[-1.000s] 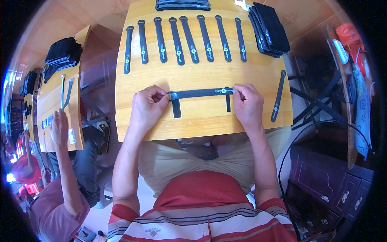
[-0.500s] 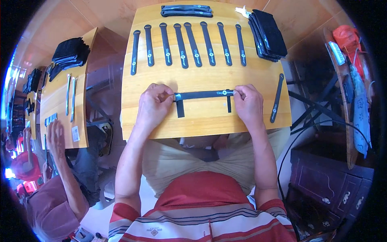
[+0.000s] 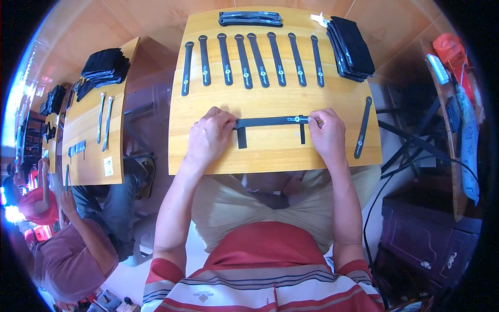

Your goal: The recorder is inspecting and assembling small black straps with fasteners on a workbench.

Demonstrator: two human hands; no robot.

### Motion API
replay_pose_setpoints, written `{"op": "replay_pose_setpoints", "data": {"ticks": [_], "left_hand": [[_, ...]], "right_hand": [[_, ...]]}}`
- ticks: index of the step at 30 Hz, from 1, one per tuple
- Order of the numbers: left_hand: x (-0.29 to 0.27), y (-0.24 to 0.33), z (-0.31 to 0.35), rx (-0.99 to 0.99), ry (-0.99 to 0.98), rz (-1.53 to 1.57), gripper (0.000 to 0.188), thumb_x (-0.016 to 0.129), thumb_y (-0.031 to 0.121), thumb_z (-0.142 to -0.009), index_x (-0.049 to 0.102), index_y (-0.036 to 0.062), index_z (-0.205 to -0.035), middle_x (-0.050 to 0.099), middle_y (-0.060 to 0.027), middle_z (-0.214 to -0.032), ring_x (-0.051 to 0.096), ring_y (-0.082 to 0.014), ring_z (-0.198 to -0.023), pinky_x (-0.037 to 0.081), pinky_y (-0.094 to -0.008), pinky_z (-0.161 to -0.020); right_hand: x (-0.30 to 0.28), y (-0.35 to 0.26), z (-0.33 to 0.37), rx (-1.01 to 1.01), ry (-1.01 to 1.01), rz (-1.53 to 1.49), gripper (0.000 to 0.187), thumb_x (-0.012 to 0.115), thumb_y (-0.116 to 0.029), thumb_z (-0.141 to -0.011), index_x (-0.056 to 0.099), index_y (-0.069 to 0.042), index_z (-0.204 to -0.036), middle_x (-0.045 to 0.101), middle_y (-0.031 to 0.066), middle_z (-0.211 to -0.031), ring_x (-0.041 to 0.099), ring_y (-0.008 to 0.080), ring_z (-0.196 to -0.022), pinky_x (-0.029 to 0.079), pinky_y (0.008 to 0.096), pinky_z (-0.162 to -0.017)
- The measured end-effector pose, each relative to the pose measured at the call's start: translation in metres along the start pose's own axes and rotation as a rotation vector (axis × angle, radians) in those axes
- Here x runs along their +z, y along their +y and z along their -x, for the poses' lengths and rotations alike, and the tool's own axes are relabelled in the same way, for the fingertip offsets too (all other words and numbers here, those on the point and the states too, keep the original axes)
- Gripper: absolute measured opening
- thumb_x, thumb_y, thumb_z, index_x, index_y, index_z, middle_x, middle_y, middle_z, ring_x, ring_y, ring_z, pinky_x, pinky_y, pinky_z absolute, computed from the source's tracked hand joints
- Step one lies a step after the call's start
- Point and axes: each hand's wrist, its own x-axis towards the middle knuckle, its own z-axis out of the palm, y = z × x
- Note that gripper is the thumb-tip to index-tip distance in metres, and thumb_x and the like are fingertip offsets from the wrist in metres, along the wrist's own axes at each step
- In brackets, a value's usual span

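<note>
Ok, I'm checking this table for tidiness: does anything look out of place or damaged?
One strap lies alone near the right edge of the table, apart from the row of eight straps; nothing looks spilled or damaged.

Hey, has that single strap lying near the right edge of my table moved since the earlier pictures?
No. The single strap lies in the same place against the right edge of the table; the whole view has shifted instead.

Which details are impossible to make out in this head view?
Head view:
Left tip of the held black strap: hidden by the left hand.
Its right tip: hidden by the right hand.
How many pieces form the black stack: they overlap.
Dark cabinet's right side: cut off by fisheye rim.
</note>
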Motion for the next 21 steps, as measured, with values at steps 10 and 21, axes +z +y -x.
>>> {"op": "replay_pose_setpoints", "data": {"ticks": [10, 21], "left_hand": [[0.002, 0.003, 0.007, 0.045, 0.024, -0.093, 0.008, 0.07, 0.012, -0.092, 0.075, 0.0088, -0.096, 0.068, -0.0085, -0.101, 0.071, -0.0348, -0.081, 0.058, -0.0464, -0.07], [0.002, 0.002, 0.018, 0.332, 0.042, -0.285, 0.033, 0.07, 0.005, -0.083, 0.075, 0.0149, -0.114, 0.065, -0.0024, -0.114, 0.071, -0.0218, -0.089, 0.061, -0.0371, -0.068]], "right_hand": [[0.0, 0.001, 0.001, -0.061, -0.002, 0.047, 0.005, 0.067, -0.003, -0.089, 0.07, 0.001, -0.09, 0.067, 0.0178, -0.093, 0.068, 0.0377, -0.086, 0.054, 0.047, -0.08], [-0.003, -0.038, 0.006, 0.02, -0.213, 0.659, 0.016, 0.06, -0.013, -0.094, 0.069, -0.002, -0.101, 0.066, 0.0141, -0.113, 0.067, 0.0345, -0.103, 0.056, 0.0491, -0.083]]}}
